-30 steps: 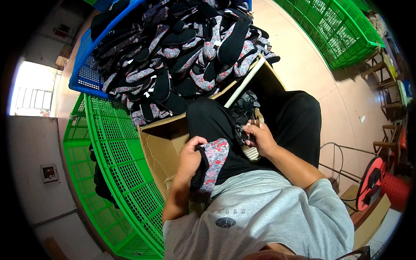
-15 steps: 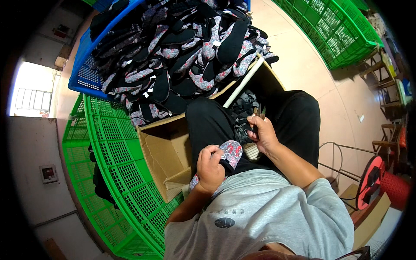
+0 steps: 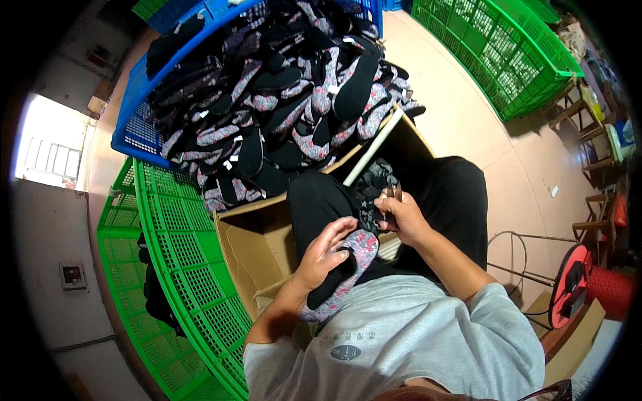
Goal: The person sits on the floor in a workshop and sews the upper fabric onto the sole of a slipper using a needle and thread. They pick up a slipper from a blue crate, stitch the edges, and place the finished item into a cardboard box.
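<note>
A slipper (image 3: 363,248) with a grey and red patterned outside and a black inside lies over my lap. My left hand (image 3: 326,252) holds it by its edge, the thumb pressed on it and the other fingers stretched out beside it. To the right, my right hand (image 3: 403,217) is closed around a small pair of snips (image 3: 394,192) whose two prongs point away from me. Dark fabric scraps (image 3: 372,194) lie between my knees, just beyond that hand. The underside of the slipper is hidden.
Beyond my knees, a blue crate (image 3: 137,130) overflows with similar slippers (image 3: 307,144). A cardboard box (image 3: 251,250) with a pale rod (image 3: 374,148) across it stands against my legs. Green crates (image 3: 180,247) line the left; another green crate (image 3: 501,60) is at far right. A red reel (image 3: 570,286) stands right.
My left hand has opened out its fingers and turned, and more of the slipper, with its black inside, now shows. My right hand keeps hold of the snips, slightly lower in view.
</note>
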